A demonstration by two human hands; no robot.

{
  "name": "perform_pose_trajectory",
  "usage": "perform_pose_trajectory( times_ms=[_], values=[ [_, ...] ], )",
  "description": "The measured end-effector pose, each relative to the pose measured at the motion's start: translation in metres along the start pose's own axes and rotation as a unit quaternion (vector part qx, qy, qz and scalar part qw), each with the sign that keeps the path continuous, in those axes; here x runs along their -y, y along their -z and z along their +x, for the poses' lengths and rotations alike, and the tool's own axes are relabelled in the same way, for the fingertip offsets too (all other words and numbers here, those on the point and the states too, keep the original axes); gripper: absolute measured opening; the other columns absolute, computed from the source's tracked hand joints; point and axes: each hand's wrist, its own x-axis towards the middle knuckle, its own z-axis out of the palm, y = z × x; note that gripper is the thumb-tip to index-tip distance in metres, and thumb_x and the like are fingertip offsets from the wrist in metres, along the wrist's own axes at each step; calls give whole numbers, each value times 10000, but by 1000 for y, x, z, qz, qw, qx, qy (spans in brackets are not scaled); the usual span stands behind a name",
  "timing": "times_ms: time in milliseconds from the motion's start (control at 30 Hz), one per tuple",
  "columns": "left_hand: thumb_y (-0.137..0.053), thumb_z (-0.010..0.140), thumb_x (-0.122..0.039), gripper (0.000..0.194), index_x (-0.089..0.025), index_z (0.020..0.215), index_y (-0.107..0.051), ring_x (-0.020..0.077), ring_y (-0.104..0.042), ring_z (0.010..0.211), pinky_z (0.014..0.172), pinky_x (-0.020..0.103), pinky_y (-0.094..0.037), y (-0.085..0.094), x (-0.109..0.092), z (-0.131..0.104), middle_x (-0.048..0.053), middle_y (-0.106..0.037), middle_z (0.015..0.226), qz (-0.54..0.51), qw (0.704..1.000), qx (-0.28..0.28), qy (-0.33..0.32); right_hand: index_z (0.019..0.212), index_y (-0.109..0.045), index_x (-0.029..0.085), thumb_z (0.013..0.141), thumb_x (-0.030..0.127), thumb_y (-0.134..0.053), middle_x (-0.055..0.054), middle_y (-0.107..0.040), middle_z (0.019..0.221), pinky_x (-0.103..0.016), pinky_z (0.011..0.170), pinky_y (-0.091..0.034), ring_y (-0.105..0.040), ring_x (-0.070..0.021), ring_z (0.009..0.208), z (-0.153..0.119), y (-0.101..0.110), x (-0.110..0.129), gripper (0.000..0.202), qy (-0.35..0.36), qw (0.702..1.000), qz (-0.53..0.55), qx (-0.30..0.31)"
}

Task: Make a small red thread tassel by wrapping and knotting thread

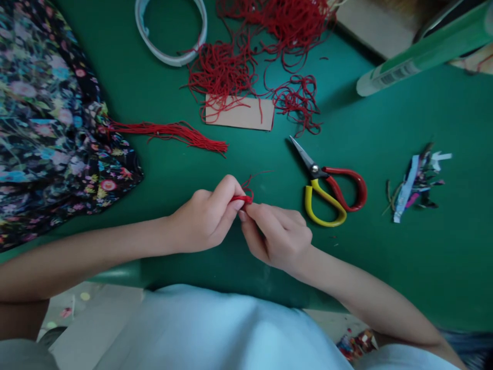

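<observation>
Close together over the green table, both my hands pinch a small red knotted cord (246, 198). My left hand (212, 211) is closed on its left part, with most of the cord hidden inside the fingers. Thumb and forefinger of my right hand (279, 230) are pressed together at the knot's right end. A thin loose strand curls up above the fingertips. To the right of my right hand lie scissors (315, 168) with one red and one yellow handle, blades partly apart. Beyond my left hand a bundle of red cords (169, 132) stretches across the table.
Tangled red cords (223, 72) lie at the back, partly over a cardboard piece (242, 114). A tape ring (204, 31) sits beside them. A green tube (408, 64) is at upper right, scraps (408, 187) at right. Floral cloth (50, 118) covers the left of the green table (385, 272).
</observation>
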Motion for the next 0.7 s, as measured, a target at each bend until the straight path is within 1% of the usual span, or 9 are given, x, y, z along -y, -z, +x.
perform_pose_trajectory(
  times_ms=[100,233,300,400,500,600,700],
  values=[
    [-419,986,-204,41,-201,953,-443,57,-614,515,465,129,-423,-2,-1,-1,-63,-624,682,31,1000,-2,0,901,-553,141,906,75,-527,39,-553,576,-235,465,-394,-504,-82,476,-3,-2,-3,71,42,999,-13,-1],
    [-420,975,-190,40,-205,938,-425,64,-621,501,453,130,-435,-1,-3,1,-56,-643,688,51,999,-8,-8,960,-539,132,868,19,-498,64,-488,545,-235,436,-370,-453,-77,449,-3,1,-5,152,59,998,-7,35],
    [-422,973,-185,42,-205,936,-420,64,-621,497,451,124,-433,-1,-4,1,-57,-642,681,57,998,-12,-9,987,-535,116,876,19,-479,61,-486,550,-233,433,-368,-445,-79,449,-2,2,-5,158,71,997,-6,36],
    [-417,974,-188,44,-205,934,-416,66,-613,487,440,124,-420,-2,-4,1,-59,-627,660,64,998,-16,-9,1023,-527,91,915,38,-448,45,-522,563,-229,431,-371,-472,-83,461,-1,3,-7,144,92,996,0,21],
    [-414,975,-196,45,-207,931,-414,67,-587,464,424,132,-404,-2,-4,1,-63,-605,643,61,998,-17,-6,1023,-524,81,937,50,-446,36,-541,565,-232,424,-372,-479,-88,466,0,5,-10,121,106,994,4,30],
    [-410,972,-193,56,-210,919,-410,59,-556,442,421,134,-396,-1,-4,2,-68,-584,638,45,999,-15,-6,1030,-521,81,935,44,-428,34,-533,556,-249,405,-358,-460,-100,458,1,7,-11,139,121,992,5,27],
    [-411,969,-191,70,-211,902,-409,58,-543,440,424,141,-391,-1,-5,3,-71,-568,630,30,1000,-8,-1,1030,-528,73,910,37,-454,26,-527,544,-272,389,-341,-439,-111,454,1,9,-12,145,138,990,6,26]
  ],
)
